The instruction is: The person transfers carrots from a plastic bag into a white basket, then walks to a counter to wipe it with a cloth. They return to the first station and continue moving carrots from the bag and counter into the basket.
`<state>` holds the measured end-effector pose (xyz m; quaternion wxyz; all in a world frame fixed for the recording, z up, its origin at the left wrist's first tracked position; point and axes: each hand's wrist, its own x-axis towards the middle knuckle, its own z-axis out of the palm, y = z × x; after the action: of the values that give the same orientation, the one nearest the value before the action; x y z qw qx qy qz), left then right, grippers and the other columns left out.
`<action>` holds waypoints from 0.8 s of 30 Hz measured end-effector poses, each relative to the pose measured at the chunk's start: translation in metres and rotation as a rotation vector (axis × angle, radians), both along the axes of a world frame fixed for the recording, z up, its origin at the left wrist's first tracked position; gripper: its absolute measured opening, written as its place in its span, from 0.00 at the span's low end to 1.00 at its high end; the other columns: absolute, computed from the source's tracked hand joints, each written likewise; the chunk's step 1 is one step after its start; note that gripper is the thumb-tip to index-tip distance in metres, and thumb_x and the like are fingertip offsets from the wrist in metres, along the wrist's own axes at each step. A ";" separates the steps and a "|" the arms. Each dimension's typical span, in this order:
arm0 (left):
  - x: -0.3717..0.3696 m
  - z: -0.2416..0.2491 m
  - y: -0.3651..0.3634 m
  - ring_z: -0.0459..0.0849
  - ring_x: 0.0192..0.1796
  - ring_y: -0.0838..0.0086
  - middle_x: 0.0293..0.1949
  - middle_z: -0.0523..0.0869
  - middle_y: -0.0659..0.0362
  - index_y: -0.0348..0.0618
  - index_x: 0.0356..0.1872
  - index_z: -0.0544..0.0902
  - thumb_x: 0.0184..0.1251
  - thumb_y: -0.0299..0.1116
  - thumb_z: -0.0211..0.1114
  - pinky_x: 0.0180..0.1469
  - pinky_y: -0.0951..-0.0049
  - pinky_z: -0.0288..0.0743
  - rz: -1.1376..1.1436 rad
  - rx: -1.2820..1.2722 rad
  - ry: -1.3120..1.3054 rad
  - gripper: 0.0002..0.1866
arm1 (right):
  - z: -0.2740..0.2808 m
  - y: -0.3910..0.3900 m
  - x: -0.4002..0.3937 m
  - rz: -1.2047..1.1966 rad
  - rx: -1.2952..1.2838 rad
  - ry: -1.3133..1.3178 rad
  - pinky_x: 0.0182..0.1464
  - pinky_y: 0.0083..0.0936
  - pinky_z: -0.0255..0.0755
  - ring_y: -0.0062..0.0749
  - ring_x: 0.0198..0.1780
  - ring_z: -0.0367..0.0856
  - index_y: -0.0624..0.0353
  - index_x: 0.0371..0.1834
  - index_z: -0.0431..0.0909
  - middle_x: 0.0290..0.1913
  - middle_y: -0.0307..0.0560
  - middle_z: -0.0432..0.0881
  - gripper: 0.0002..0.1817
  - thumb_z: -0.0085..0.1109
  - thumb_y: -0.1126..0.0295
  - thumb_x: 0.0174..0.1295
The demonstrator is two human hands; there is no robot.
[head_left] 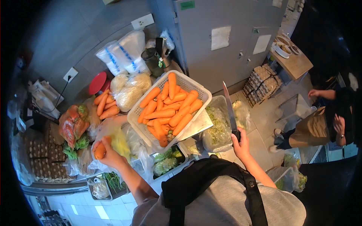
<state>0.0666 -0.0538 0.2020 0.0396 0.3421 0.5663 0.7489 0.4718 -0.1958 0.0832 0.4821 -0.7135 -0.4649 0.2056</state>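
Observation:
My left hand [109,154] grips a carrot [100,150] at the left, over clear plastic bags on the counter. My right hand [241,145] holds a long kitchen knife [229,106] by its black handle, with the blade pointing up and away. Between the two hands stands a white plastic basket [200,90] full of peeled carrots [169,107], tilted on top of other containers. A pile of unpeeled carrots [106,105] lies further left.
Bags of greens and a clear tub of cabbage [218,128] lie around the basket. Stacked egg trays [261,81] stand on the floor by grey cabinets. Another person [320,124] crouches at the right. A red lid [97,83] and white sacks [124,52] stand at the back.

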 end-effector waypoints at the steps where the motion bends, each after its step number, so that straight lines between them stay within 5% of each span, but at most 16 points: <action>1: 0.009 0.005 0.000 0.74 0.45 0.72 0.41 0.76 0.58 0.39 0.40 0.73 0.56 0.24 0.67 0.50 0.70 0.74 -0.082 0.029 -0.063 0.13 | 0.001 0.002 -0.002 0.005 0.009 0.009 0.37 0.32 0.71 0.47 0.34 0.78 0.61 0.51 0.68 0.33 0.56 0.78 0.18 0.56 0.65 0.61; 9: 0.112 -0.019 0.017 0.75 0.55 0.71 0.50 0.77 0.60 0.47 0.47 0.73 0.62 0.29 0.64 0.55 0.63 0.74 -0.875 -0.099 -0.981 0.13 | 0.004 0.009 -0.012 0.053 0.103 -0.058 0.38 0.30 0.71 0.43 0.33 0.79 0.60 0.51 0.68 0.33 0.55 0.78 0.18 0.57 0.67 0.60; 14: 0.176 -0.041 0.018 0.75 0.57 0.68 0.53 0.76 0.59 0.49 0.48 0.73 0.64 0.28 0.61 0.59 0.59 0.72 -1.145 -0.166 -1.174 0.13 | 0.039 0.011 -0.026 0.136 0.093 -0.018 0.38 0.29 0.72 0.45 0.35 0.80 0.59 0.51 0.68 0.34 0.56 0.78 0.18 0.58 0.68 0.60; 24: 0.203 -0.068 0.016 0.74 0.56 0.68 0.50 0.76 0.62 0.51 0.42 0.73 0.60 0.24 0.64 0.57 0.57 0.72 -1.120 -0.351 -1.249 0.12 | 0.036 0.010 -0.034 0.236 0.009 -0.046 0.38 0.37 0.71 0.56 0.37 0.78 0.61 0.52 0.67 0.36 0.61 0.78 0.19 0.55 0.63 0.62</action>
<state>0.2697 -0.0379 0.1343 0.7605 0.0851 0.2959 0.5718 0.4374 -0.1858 0.1192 0.4472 -0.6561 -0.5575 0.2426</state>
